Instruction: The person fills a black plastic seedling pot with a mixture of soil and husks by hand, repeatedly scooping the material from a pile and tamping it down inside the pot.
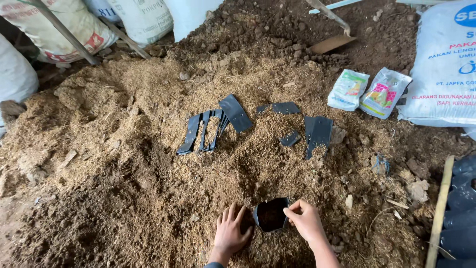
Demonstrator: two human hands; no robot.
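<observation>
**Two hands at a small black bag in the soil heap**

We see the small black planting bag (271, 214) standing upright with its mouth open, at the near edge of the big heap of sawdust and soil (148, 149). It is partly sunk in the loose mix and has dark soil inside.

The right hand (304, 220) has its grip closed on the right rim of the bag — the fingers pinch the plastic edge. The left hand (232, 232) lies just beside the bag on its left, with fingers spread and pressed into the loose mix; its grip is open and holds nothing.

Higher on the heap, near its middle, flat black bags (210, 126) lie scattered, and more black plastic pieces (317, 131) lie to the right of them. Toward the right edge of the heap we see two small printed packets (369, 90), just beside a large white sack (444, 69). More sacks (144, 17) stand along the far edge — and a hoe blade (332, 43) rests on the dark soil there.
</observation>
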